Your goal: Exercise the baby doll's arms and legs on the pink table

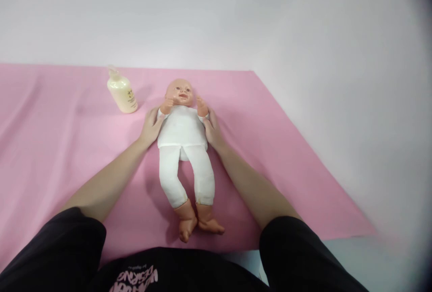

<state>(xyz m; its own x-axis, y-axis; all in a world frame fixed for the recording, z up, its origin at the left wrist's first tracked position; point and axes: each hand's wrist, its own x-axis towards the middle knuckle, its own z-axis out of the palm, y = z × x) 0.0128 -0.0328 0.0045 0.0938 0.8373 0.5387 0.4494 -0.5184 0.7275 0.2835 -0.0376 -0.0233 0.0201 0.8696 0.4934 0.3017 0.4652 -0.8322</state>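
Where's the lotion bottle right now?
In the head view, the lotion bottle stands on the pink cloth, far left of the doll near its head, just beyond the left hand.

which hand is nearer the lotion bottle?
Left. The left hand rests against the doll on the side where the lotion bottle stands; the right hand is against the doll's far side.

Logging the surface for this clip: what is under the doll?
The doll lies face up on a pink cloth spread flat; a cream bottle stands on it too. The left hand and right hand touch its sides. What lies beneath the cloth is covered.
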